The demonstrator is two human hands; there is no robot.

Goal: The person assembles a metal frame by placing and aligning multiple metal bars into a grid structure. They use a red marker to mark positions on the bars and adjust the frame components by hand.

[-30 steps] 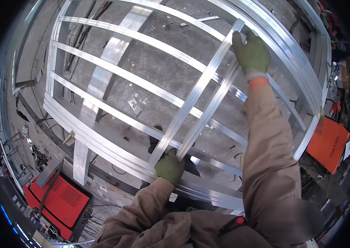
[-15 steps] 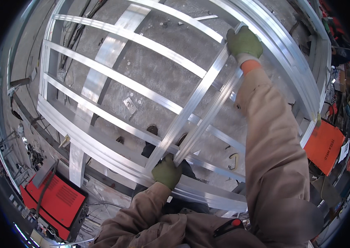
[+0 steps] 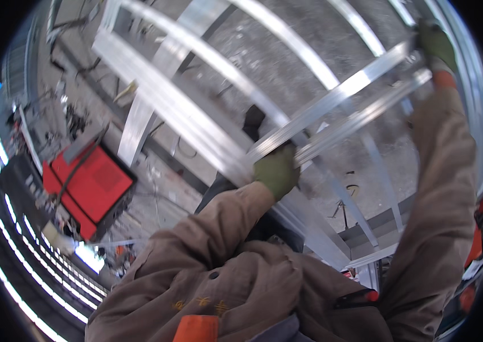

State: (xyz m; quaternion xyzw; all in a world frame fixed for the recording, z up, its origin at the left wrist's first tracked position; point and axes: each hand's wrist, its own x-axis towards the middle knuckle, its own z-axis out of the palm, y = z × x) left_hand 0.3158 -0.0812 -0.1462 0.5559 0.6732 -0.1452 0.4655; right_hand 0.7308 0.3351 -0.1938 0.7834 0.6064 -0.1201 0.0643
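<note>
My left hand point(image 3: 276, 172), in a green work glove, is closed around the near end of a pair of parallel ribbed aluminium bars point(image 3: 341, 91). At their far end, my right hand point(image 3: 436, 45), gloved alike, is closed on the bars with the arm stretched far forward; its fingers are blurred. The bars lie slantwise across the slats of a large aluminium frame point(image 3: 187, 128). Their near end rests by the frame's thick near rail, their far end by the far rail. Whether the two bars are joined is hidden under the gloves.
A red box-shaped machine point(image 3: 96, 188) with a dark cable stands on the left. A wide flat aluminium strip point(image 3: 137, 128) runs beneath the frame. A yellowish clamp point(image 3: 126, 91) sits by the near rail. Grey concrete floor point(image 3: 258, 48) with small scraps shows between the slats.
The view has swung, so the frame and both hands appear farther right, and more of my jacket shows. Both hands keep their hold on the bars.
</note>
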